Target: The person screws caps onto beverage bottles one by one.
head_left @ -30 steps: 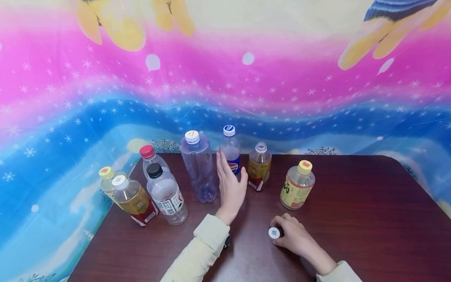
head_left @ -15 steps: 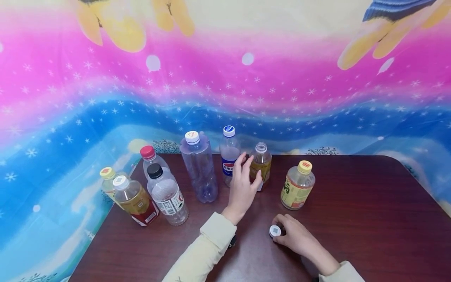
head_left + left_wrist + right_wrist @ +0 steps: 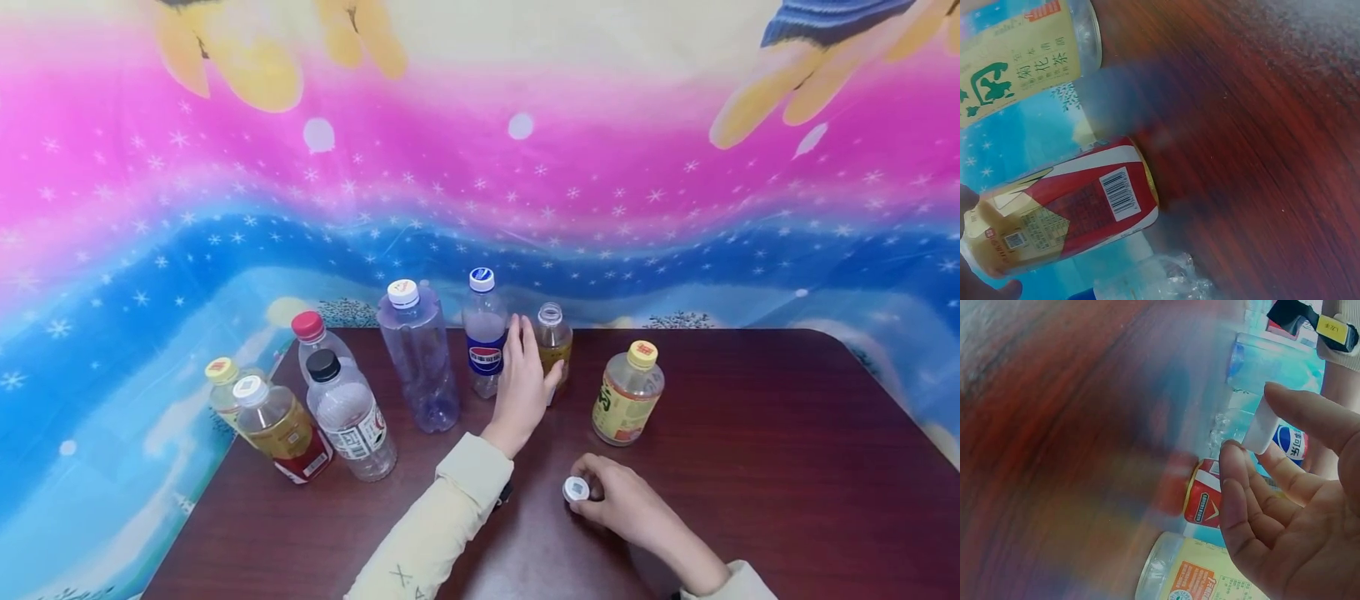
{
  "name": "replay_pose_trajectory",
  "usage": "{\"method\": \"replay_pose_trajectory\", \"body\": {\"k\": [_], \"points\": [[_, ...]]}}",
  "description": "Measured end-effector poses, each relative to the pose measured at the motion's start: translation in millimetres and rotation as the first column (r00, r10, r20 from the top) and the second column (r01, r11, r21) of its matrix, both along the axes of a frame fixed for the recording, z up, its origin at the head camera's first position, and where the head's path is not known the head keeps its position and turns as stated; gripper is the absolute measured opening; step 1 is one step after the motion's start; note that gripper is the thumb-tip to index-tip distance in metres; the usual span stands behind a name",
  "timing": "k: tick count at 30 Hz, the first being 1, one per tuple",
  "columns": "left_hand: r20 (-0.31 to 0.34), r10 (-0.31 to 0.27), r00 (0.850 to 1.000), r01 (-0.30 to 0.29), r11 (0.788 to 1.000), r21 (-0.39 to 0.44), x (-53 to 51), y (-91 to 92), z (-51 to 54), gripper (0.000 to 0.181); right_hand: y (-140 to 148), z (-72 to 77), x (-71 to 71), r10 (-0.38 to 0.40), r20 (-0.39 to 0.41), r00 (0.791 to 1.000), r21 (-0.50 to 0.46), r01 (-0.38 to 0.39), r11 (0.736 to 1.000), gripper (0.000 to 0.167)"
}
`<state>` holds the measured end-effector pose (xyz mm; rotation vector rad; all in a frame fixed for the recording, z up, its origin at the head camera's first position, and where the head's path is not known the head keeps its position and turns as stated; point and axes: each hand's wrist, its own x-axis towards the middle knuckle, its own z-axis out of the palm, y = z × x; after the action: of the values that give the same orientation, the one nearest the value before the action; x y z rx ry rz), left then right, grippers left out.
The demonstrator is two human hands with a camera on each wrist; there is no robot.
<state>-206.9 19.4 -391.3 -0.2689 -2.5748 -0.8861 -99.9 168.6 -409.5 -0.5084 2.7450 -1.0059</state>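
Note:
My right hand (image 3: 628, 505) pinches a white bottle cap (image 3: 576, 489) between thumb and fingertips, low over the table; the cap (image 3: 1263, 429) shows edge-on in the right wrist view. My left hand (image 3: 521, 392) reaches to a capless drink bottle (image 3: 554, 335) with a gold and red label, its fingers straight and thumb spread. In the left wrist view, a finger and the thumb lie around the upper part of this bottle (image 3: 1063, 212); I cannot tell whether they touch it. The bottle stands upright, partly hidden behind the hand.
Left of the hand stand a Pepsi bottle (image 3: 485, 354) and a tall clear bottle (image 3: 422, 358). A yellow-capped bottle (image 3: 628, 396) is to the right. Several more capped bottles, including a black-capped one (image 3: 352, 417), group at the left of the table (image 3: 787, 467).
My left hand has moved right from in front of the Pepsi bottle to the capless bottle. My right hand still holds the white cap, almost in the same place.

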Motion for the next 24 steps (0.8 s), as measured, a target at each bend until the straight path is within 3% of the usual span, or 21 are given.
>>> {"method": "replay_pose_trajectory", "body": {"k": [5, 13, 20, 24], "points": [[0.004, 0.029, 1.0, -0.029, 0.999, 0.042, -3.0, -0.1, -2.6, 0.071, -0.8, 1.7, 0.5, 0.011, 0.022, 1.0, -0.029, -0.01, 1.0, 0.025], [0.019, 0.013, 1.0, -0.016, 0.989, 0.149, -0.9, -0.1, -4.8, 0.064, -1.2, 7.0, 0.2, 0.007, 0.033, 0.999, -0.106, -0.003, 0.994, 0.022], [0.018, 0.019, 1.0, -0.023, 0.964, 0.266, 1.5, 1.9, -8.5, 0.066, -0.8, 11.5, -0.6, -0.025, -0.004, 1.0, -0.08, 0.024, 0.997, 0.022], [0.024, 0.038, 0.999, -0.043, 0.947, 0.318, 4.2, 2.1, -8.6, 0.07, 0.4, 15.7, -1.7, -0.091, -0.022, 0.996, -0.086, 0.089, 0.992, 0.022]]}}
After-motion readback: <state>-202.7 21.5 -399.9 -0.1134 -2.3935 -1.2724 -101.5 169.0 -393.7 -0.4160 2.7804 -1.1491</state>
